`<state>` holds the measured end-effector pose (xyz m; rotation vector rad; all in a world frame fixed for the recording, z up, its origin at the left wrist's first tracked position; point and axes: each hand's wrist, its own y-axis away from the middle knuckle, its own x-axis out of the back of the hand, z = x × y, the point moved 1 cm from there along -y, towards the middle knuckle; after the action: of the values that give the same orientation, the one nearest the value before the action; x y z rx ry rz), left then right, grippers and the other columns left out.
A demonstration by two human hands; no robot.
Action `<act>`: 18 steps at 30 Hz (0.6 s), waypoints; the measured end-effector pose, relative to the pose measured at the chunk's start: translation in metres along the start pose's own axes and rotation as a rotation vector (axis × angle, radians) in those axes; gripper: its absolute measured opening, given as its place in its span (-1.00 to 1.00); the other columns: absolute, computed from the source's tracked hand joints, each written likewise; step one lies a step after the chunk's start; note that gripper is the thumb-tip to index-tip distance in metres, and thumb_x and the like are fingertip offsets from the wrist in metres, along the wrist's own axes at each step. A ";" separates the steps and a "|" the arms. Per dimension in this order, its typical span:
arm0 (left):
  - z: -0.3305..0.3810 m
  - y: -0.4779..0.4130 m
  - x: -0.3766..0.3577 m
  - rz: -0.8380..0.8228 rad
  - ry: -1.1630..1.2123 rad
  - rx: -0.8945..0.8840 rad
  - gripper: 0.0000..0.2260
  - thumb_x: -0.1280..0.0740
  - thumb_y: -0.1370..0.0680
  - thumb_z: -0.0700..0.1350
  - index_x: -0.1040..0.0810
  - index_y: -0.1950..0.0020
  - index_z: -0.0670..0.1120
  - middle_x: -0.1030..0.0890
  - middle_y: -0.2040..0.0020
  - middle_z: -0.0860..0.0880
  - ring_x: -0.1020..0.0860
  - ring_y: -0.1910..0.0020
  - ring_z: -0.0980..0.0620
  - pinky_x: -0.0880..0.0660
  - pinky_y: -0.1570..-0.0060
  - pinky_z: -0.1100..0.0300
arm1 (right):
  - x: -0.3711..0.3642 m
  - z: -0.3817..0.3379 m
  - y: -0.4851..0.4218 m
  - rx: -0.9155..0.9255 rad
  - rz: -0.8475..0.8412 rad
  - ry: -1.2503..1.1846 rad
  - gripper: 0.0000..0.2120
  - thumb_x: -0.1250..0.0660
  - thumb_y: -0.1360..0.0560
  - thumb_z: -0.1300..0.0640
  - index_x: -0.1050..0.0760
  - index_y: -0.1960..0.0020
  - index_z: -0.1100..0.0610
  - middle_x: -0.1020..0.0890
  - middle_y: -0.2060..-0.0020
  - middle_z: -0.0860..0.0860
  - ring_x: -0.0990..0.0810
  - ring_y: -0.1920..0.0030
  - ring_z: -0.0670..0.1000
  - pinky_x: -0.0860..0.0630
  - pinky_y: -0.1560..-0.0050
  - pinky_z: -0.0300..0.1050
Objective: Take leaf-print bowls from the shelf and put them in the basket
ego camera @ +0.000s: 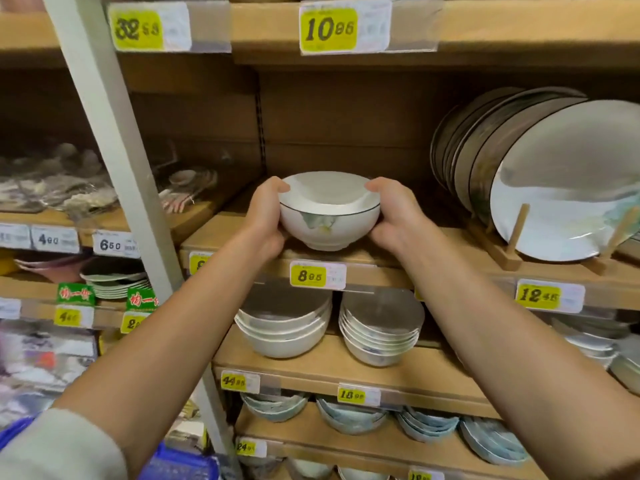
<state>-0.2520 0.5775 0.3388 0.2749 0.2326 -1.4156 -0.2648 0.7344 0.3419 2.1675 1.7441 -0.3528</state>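
Shelving (pixel 398 268) of brown board fills the view, and a white bowl (pixel 329 216) with a thin dark rim and a greyish leaf print on its near side sits at the near edge of the middle board, above a yellow price tag (pixel 317 275). Whether its foot touches the board or is just clear of it is hard to tell. The left hand (pixel 265 220) grips the bowl's left side, thumb hooked over the rim and fingers curled beneath, mostly hidden by the palm. The right hand (pixel 394 220) grips the right side the same way, its fingers also out of sight behind the bowl. To the right, large plates (pixel 554 181) stand on edge in a wooden rack, the nearest cut off by the frame. On the board below are two stacks of pale bowls (pixel 284 327), their patterns blurred. At the bottom left a blue basket (pixel 180 465) shows only in part, cut by the frame and covered by a grey sleeve (pixel 59 448).
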 end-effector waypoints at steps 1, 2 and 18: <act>0.000 -0.007 0.001 0.000 0.007 0.001 -0.67 -0.15 -0.49 -0.18 -0.58 -0.17 -0.16 -0.67 -0.08 -0.19 -0.61 -0.11 -0.20 -0.54 -0.19 -0.11 | -0.002 0.001 -0.005 -0.005 0.004 -0.005 -0.78 -0.19 -0.54 0.30 -0.52 -0.14 0.23 -0.66 -0.02 0.21 -0.65 -0.01 0.19 -0.57 -0.13 0.16; 0.001 -0.013 0.001 0.001 0.014 0.004 -0.71 -0.16 -0.49 -0.18 -0.58 -0.11 -0.15 -0.68 -0.03 -0.17 -0.62 -0.08 -0.19 -0.56 -0.14 -0.08 | -0.004 0.002 -0.009 -0.007 0.007 -0.010 -0.79 -0.19 -0.54 0.30 -0.52 -0.12 0.22 -0.67 0.01 0.20 -0.66 0.00 0.19 -0.57 -0.12 0.17; -0.008 -0.055 0.007 -0.095 -0.012 0.055 -0.83 -0.21 -0.52 -0.14 -0.58 0.01 -0.09 -0.69 0.16 -0.07 -0.65 0.08 -0.07 -0.59 -0.01 0.03 | 0.001 0.009 -0.042 -0.042 -0.061 0.017 -0.85 -0.18 -0.54 0.25 -0.50 -0.03 0.15 -0.66 0.02 0.16 -0.65 0.01 0.16 -0.60 -0.06 0.14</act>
<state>-0.3058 0.5660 0.3259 0.3036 0.1993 -1.5184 -0.3054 0.7394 0.3289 2.0979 1.8144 -0.3109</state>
